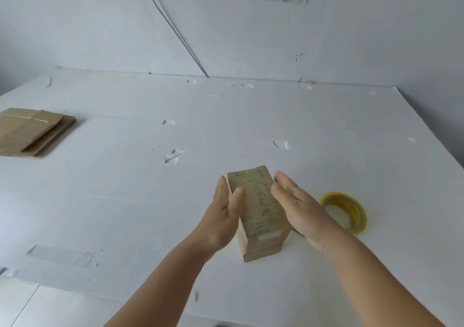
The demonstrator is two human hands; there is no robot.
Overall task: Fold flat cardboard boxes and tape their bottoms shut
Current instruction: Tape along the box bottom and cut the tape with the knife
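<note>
**Both palms flank a taped box on the white table**

A small cardboard box stands on the white table, its taped face turned up. The left hand lies flat against the box's left side, fingers straight and together, thumb resting on the top face. The right hand lies open along the right side, fingers extended, nothing gripped. Just beyond the right hand's outer edge, partly hidden by the wrist, a roll of yellow tape lies on the table. Well off past the left fingertips, a stack of flat cardboard boxes sits near the table's left edge. Scraps of clear tape cling to the surface ahead of the fingertips.
</note>
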